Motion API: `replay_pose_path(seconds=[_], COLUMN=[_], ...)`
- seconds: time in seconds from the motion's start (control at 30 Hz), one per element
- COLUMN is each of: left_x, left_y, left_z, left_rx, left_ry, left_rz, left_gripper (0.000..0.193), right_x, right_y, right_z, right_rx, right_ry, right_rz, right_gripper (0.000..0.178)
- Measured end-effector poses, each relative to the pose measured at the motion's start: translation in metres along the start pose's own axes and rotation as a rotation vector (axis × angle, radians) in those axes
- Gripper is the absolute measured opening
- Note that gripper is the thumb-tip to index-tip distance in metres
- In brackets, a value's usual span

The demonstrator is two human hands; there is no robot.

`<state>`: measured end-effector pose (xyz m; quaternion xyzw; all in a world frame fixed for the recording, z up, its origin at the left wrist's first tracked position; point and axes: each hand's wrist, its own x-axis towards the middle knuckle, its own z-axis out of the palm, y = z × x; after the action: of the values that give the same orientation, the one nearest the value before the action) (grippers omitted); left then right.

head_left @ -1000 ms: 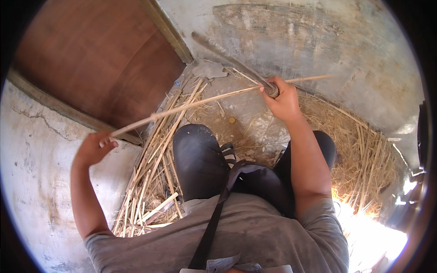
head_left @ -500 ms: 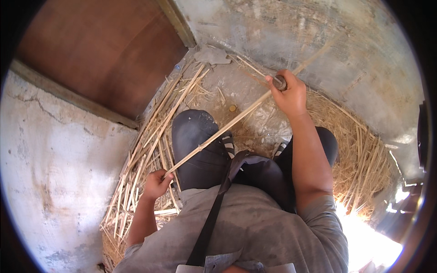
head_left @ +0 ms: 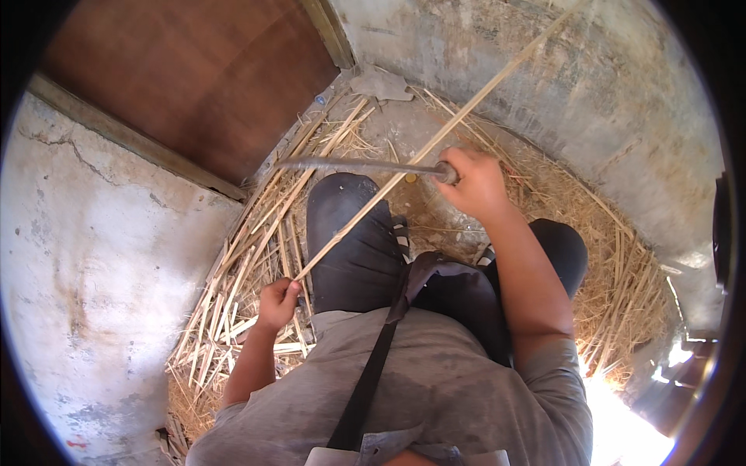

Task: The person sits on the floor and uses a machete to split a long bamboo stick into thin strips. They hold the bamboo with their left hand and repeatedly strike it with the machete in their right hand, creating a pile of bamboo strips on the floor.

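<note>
My left hand (head_left: 278, 304) pinches the near end of a long, pale bamboo strip (head_left: 440, 138). The strip slants up and away to the right, passing above my left knee and reaching toward the far wall. My right hand (head_left: 475, 182) is wrapped round the handle of a knife (head_left: 350, 165) with a long, narrow, slightly curved dark blade. That blade points left and crosses the strip just beside the handle; whether it touches the strip I cannot tell. Part of the handle is hidden inside my fist.
Many split bamboo strips (head_left: 260, 233) lie in a pile along the left. Shavings and more strips (head_left: 622, 287) cover the ground at right. A brown door panel (head_left: 194, 85) stands at the far left, and a stained wall (head_left: 575, 109) curves round the far right. A flat grey piece (head_left: 381, 83) lies in the corner.
My right hand has moved slightly left and nearer, and the knife's blade has swung into clear view, pointing left. The strip's far part now tilts more steeply away from me.
</note>
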<state>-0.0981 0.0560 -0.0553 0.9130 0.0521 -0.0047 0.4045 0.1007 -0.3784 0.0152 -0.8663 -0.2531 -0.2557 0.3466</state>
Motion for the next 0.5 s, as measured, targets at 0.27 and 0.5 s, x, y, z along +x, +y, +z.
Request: replay_pose_path(seconds=[0.27, 0.5], left_x=[-0.028, 0.009], left_y=[-0.026, 0.038], left_z=[0.017, 0.023], left_rx=[-0.411, -0.071], left_ry=[0.091, 0.227], left_rz=[-0.115, 0.029], left_gripper=[0.045, 0.051], right_x=[0.001, -0.01], right_y=[-0.006, -0.01], right_z=[0.017, 0.029], right_rx=[0.057, -0.027], right_ry=[-0.015, -0.199], right_rz=[0.04, -0.049], right_gripper=[0.03, 0.034])
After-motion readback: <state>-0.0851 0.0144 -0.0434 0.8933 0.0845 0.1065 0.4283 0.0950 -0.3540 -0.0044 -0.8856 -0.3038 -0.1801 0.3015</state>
